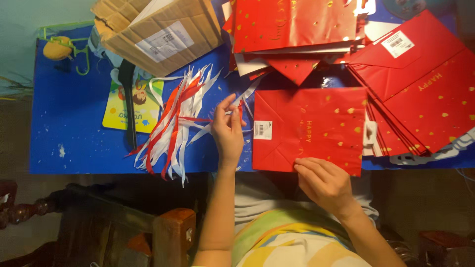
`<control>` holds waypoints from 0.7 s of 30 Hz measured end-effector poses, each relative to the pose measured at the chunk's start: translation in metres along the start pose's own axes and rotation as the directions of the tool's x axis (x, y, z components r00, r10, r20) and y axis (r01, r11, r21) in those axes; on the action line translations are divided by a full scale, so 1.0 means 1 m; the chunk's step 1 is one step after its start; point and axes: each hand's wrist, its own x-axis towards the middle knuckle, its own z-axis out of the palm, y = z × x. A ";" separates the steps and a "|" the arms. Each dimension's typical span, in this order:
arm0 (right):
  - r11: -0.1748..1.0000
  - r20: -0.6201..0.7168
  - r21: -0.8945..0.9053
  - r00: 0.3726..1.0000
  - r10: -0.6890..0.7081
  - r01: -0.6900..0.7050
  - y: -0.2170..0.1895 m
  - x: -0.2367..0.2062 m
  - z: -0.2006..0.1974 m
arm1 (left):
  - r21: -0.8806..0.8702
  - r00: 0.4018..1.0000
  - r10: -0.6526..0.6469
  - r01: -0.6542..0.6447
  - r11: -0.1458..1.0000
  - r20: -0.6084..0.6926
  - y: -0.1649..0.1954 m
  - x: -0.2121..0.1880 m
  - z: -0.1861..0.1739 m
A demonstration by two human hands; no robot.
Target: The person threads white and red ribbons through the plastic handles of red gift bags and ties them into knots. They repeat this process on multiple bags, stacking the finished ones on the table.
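Lying flat at the table's [74, 123] near edge, the red bag [309, 131] ran left to right; the right hand [324, 183] pressed its near edge, open. Just left, the left hand [228, 129] pinched a ribbon [236, 110] beside the ribbon pile [173, 126].

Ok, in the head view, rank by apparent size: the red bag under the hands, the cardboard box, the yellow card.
1. Red bag, largest, though only just.
2. Cardboard box, close behind; its top is cropped, so this is unsure.
3. Yellow card, clearly smallest, partly covered.
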 end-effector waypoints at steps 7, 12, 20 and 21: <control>0.838 0.062 0.405 0.926 0.374 -0.365 0.019 0.006 0.018 | -0.306 0.986 -0.112 0.144 0.941 0.120 0.024 -0.025 0.006; 0.145 0.241 0.884 0.701 0.671 -0.443 0.030 0.022 0.045 | -0.329 0.947 -0.093 0.198 0.924 0.309 0.042 -0.053 0.036; -0.050 0.115 0.992 0.643 0.757 -0.119 0.082 -0.001 0.015 | -0.149 0.903 -0.112 0.189 0.971 0.416 0.045 -0.065 0.041; 0.014 0.034 0.998 0.666 0.745 -0.065 0.100 -0.006 -0.003 | -0.032 0.903 -0.085 0.108 0.994 0.421 0.044 -0.065 0.039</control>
